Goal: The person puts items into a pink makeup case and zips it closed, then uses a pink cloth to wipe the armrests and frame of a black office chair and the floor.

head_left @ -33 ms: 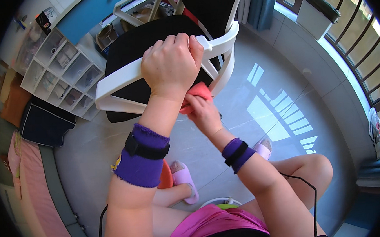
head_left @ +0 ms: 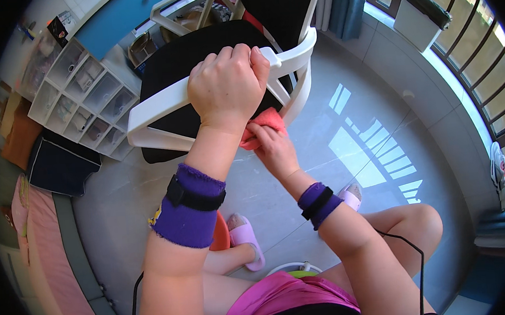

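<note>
A chair with a black seat [head_left: 167, 67] and a white frame stands in front of me. My left hand [head_left: 227, 89] is closed around its white armrest [head_left: 158, 110], knuckles up. Lower and to the right, my right hand [head_left: 274, 150] grips a coral-red cloth [head_left: 267, 121], pressed against the white frame under the armrest. Part of the cloth is hidden behind my left wrist and my right fingers.
A unit of clear drawers [head_left: 87, 90] stands at the left beside a dark storage box [head_left: 62, 162]. An orange-red basin [head_left: 220, 233] is partly hidden by my left forearm. A white bin [head_left: 418, 20] stands by the barred window at the right.
My right hand and the cloth have shifted very slightly to the right. My left hand stays on the armrest, and the chair looks unmoved.
</note>
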Motion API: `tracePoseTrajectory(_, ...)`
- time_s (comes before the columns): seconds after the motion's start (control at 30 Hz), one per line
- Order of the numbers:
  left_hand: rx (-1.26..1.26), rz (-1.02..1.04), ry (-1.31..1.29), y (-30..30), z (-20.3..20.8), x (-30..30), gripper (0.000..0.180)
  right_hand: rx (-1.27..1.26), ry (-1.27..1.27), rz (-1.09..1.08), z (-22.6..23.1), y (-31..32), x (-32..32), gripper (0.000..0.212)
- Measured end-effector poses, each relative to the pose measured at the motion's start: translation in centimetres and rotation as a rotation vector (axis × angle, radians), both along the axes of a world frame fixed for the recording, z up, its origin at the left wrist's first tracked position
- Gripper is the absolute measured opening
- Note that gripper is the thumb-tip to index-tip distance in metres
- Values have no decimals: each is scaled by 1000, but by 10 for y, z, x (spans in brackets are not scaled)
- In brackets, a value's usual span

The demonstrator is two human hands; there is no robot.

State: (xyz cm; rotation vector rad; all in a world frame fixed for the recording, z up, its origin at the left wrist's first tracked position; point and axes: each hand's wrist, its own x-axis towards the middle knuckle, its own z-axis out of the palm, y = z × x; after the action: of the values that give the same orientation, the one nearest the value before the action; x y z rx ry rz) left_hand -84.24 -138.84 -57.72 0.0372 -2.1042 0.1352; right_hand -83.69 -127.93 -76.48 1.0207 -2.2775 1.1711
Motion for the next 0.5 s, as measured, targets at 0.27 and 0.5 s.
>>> tracePoseTrajectory(0.27, 9, -40, -30, 0, 5, 4, 28, -290, -115, -56, -31, 50, -2, 50)
tracePoseTrajectory(0.5, 41, -27, -126, -23, 9, 30, 25, -988, -395, 62, 62, 27, -7, 53)
